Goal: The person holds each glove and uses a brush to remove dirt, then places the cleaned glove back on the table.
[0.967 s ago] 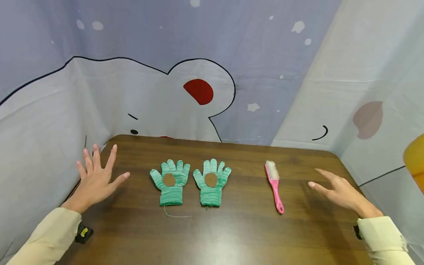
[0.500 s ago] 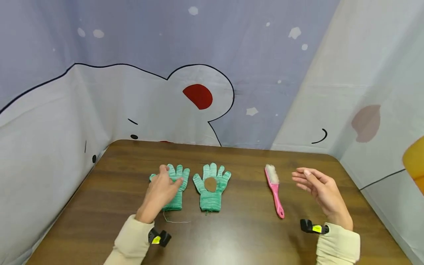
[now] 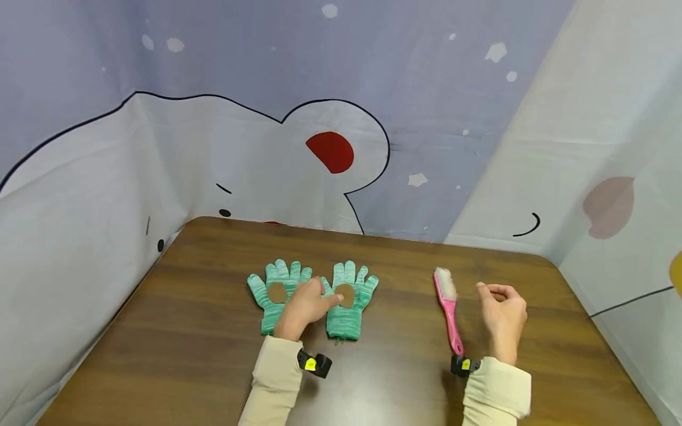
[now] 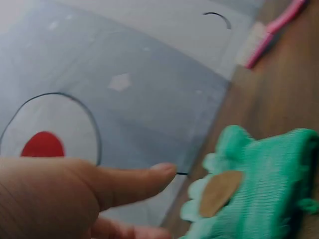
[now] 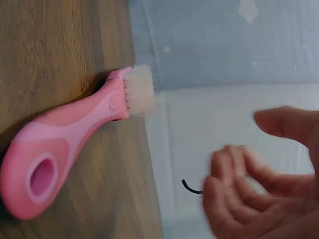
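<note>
Hanging at rear: blue-grey and white printed fabric backdrop (image 3: 256, 47).
Wooden surface: dark-brown wood-grain table (image 3: 160, 307), in front of the backdrop.
Green pair: striped green knit glove (image 3: 272, 312) with round brown patch, lying flat, left of centre; matching green knit glove (image 3: 345, 320), near it on the right.
Left grip: bare left hand (image 3: 303, 307), partly covering both gloves in the head view; thumb straight, apart from the fingers; contact cannot be told.
Right grip: bare right hand (image 3: 503, 316), above the table's right side; fingers bent, thumb tip apart from them.
Pink tool: pink plastic brush (image 3: 450, 310), off-white bristles toward the backdrop, lying between the right-side glove and right hand.
</note>
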`<state>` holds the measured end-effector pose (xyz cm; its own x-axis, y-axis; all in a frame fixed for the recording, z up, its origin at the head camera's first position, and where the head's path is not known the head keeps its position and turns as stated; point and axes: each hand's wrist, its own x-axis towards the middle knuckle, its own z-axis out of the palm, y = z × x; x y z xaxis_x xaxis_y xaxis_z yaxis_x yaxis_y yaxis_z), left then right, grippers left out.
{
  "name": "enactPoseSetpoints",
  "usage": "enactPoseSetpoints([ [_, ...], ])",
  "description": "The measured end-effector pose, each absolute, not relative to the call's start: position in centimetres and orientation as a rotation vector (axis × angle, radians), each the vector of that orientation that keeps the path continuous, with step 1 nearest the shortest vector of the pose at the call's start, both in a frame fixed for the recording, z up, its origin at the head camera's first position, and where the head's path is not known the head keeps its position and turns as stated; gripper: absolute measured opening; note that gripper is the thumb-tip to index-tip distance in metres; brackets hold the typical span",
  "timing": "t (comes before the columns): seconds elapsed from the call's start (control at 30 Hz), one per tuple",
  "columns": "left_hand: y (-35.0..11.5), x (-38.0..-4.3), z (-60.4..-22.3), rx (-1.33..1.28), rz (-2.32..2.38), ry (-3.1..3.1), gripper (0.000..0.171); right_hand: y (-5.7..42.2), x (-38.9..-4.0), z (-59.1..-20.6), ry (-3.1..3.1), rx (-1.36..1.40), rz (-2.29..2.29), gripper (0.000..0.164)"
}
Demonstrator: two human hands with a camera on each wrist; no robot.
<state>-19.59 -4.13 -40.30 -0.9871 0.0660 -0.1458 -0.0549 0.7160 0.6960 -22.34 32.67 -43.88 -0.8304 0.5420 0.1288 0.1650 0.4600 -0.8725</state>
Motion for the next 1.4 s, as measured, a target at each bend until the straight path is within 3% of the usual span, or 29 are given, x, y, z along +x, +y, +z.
enactPoseSetpoints([
  [0.07,-3.3,-19.5,-40.9,-0.056,1.115,2.784,0.035,31.4,-21.1,-42.3,-2.527,-0.668,1.124,0.056],
  [0.27,-1.0,-19.3,-42.4,-0.196,0.996,2.965,0.037,29.0,-19.6,-40.3,-3.040,-0.396,1.079,0.066],
  [0.5,0.8,-20.4,-43.8,-0.446,0.867,3.046,0.054,27.5,-20.4,-41.9,-3.123,-0.384,1.216,0.037],
  [0.67,0.7,-21.0,-44.6,-0.535,1.038,2.981,0.041,27.3,-20.6,-42.1,-3.181,-0.334,1.006,0.037],
  [0.9,0.3,-21.2,-44.7,-0.603,1.144,2.919,0.052,27.0,-20.7,-42.3,-3.147,-0.387,1.037,0.020],
  [1.03,0.3,-21.4,-44.9,-0.603,1.148,2.902,0.030,27.1,-20.7,-42.6,-3.130,-0.402,1.095,0.018],
  [1.4,0.7,-21.2,-44.9,-0.583,1.191,2.944,0.034,27.0,-20.9,-42.5,-3.091,-0.415,1.147,0.015],
])
